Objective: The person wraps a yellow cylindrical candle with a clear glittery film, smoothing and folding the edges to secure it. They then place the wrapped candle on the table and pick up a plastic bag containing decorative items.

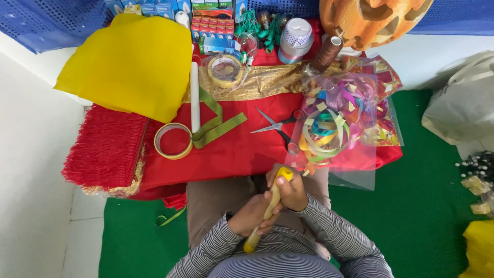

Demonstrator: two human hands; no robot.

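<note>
I hold a thin rolled stick wrapped in yellow and gold material (273,198) over my lap, slanting from lower left to upper right. My left hand (251,216) grips its lower half. My right hand (291,189) is closed around its upper end, thumb on the yellow tip. Both sleeves are grey striped. Ahead of my hands lies a red cloth (231,149) with scissors (278,126), a tape ring (173,140), a green-gold ribbon strip (216,126) and a white rolled tube (194,98).
A clear bag of coloured ribbon curls (337,121) lies at right. A yellow sheet (131,64) covers the left, with red fringe (105,152) below it. Small boxes (212,28), spools and an orange pumpkin lantern (373,20) stand behind. Green mat (422,206) covers the floor.
</note>
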